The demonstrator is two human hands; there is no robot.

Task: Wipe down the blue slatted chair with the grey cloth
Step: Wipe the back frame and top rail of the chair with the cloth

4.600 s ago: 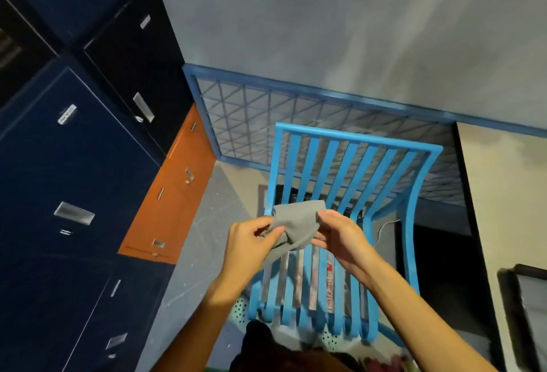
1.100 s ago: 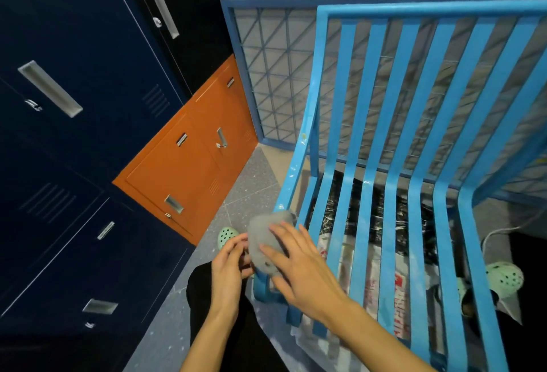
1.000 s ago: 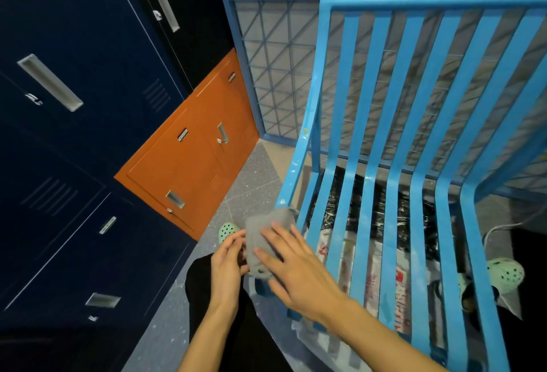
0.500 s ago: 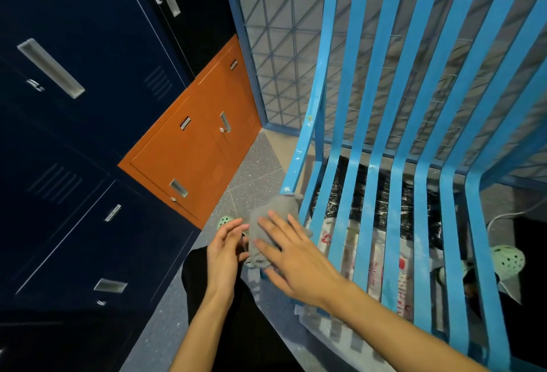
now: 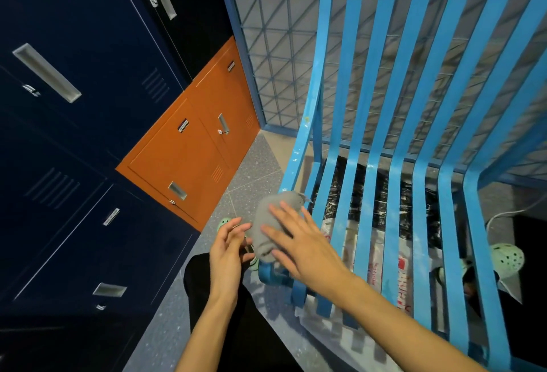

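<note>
The blue slatted chair fills the right half of the head view, its seat slats curving up into the backrest. The grey cloth is draped over the leftmost seat rail near its front. My right hand lies flat on the cloth with straight, spread fingers, pressing it onto the rail. My left hand is just left of the cloth, fingers loosely extended, fingertips at the cloth's left edge; whether they touch it I cannot tell.
Dark blue lockers and an orange locker stand at the left. A blue mesh panel leans on the wall behind the chair. Plastic bags lie under the seat. Green clogs and a white cable are on the floor.
My right hand has slid the cloth along the left seat rail toward the backrest. Earlier I held the cloth up in both hands above the chair, then bent down close to the seat.
</note>
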